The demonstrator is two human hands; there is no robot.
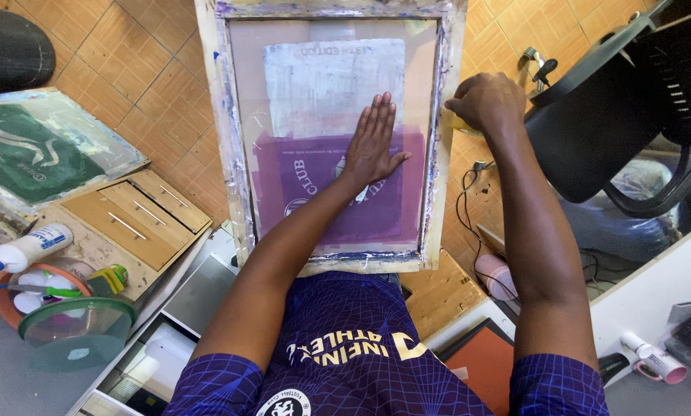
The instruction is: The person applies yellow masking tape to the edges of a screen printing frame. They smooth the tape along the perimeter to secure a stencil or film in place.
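Observation:
A wooden-framed printing screen [226,139] stands tilted in front of me, its lower edge near my purple shirt. Its mesh carries a pale grey patch above and a purple inked patch [299,192] below. My left hand [374,142] lies flat on the mesh, fingers straight and together, across the border between the grey and purple areas. My right hand [485,100] is curled at the frame's right edge, fingers closed over something yellowish that is mostly hidden.
Another screen with a green design [29,150] leans at the left. Below it are a small wooden drawer unit [133,219], a white bottle [29,246] and stacked bowls [72,327]. A black chair [615,108] stands at the right, with cables on the tiled floor.

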